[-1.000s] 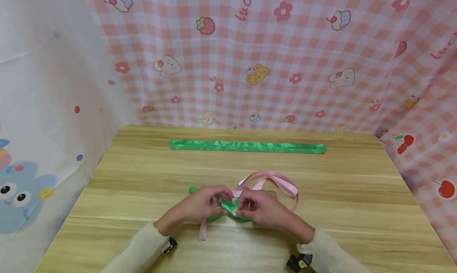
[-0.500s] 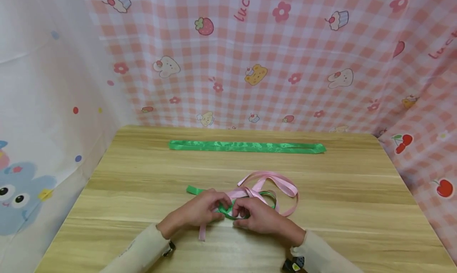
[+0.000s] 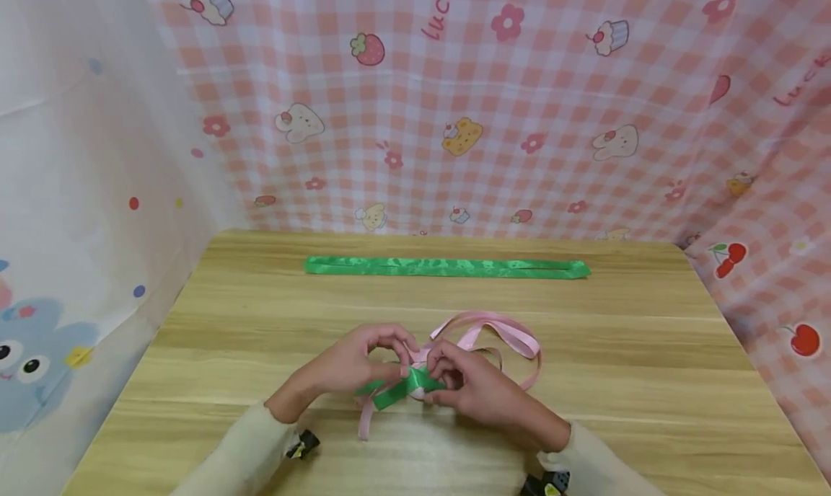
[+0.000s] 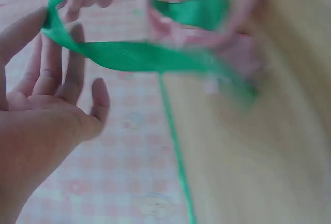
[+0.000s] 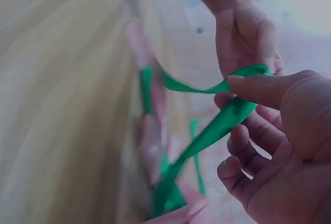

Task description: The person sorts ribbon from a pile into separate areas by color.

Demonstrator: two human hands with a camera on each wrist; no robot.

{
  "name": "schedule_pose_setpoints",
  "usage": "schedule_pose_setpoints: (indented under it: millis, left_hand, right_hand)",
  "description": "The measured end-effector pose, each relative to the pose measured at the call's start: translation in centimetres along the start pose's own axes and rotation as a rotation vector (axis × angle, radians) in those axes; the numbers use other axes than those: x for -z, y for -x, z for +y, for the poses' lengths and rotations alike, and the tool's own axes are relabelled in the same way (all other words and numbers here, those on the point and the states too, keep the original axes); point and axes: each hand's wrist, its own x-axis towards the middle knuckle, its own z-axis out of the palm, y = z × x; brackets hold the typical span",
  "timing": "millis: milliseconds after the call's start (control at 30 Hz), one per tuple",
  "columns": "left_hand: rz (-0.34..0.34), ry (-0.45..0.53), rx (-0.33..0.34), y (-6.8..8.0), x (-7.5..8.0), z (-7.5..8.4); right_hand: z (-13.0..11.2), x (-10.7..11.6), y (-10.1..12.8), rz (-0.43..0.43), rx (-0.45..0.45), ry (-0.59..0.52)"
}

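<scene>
Between both hands, a green satin ribbon (image 3: 392, 394) is raised in a loop over a pink ribbon (image 3: 519, 339). My left hand (image 3: 370, 355) pinches the loop at its fingertips; in the left wrist view the green strip (image 4: 124, 56) runs from there, the other fingers spread loosely. Opposite, my right hand (image 3: 477, 388) holds the loop between thumb and index finger, and the right wrist view shows the green band (image 5: 214, 128) trailing down to the pink folds (image 5: 150, 151). One pink tail (image 3: 366, 418) hangs out toward the front left. Fingers hide the crossing of the ribbons.
A second green ribbon (image 3: 448, 267) lies flat and doubled across the back of the wooden table (image 3: 260, 301). Pink checked cloth (image 3: 415, 121) hangs behind the table, and white printed cloth (image 3: 65, 193) on the left.
My left hand has risen slightly, lifting the green ribbon into a loop. Its loose green end, earlier beyond the left hand, now shows on the near side. The flat ribbon stays put.
</scene>
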Motion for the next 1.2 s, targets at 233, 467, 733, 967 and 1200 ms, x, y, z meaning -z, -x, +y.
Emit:
schedule_pose_setpoints:
  millis: [233,467,733,967,1200]
  left_hand:
    - [0.081,0.226,-0.111,0.5,2.1,3.2]
    - [0.104,0.179,0.003,1.9,3.9,4.3]
    - [0.105,0.099,-0.03,3.1,5.3,5.2]
    - [0.117,0.083,-0.108,4.5,7.2,4.8]
    - [0.2,0.075,-0.062,5.9,9.1,4.2]
  right_hand:
    - [-2.4,3.1,0.4,0.028,0.045,-0.144]
    - [-3.9,6.7,0.5,0.038,0.154,-0.459]
    - [-5.0,9.2,1.2,-0.029,0.162,-0.455]
    - [-6.5,12.3,2.5,-0.022,0.204,-0.323]
    - [-6.2,14.5,4.0,0.048,0.16,-0.216]
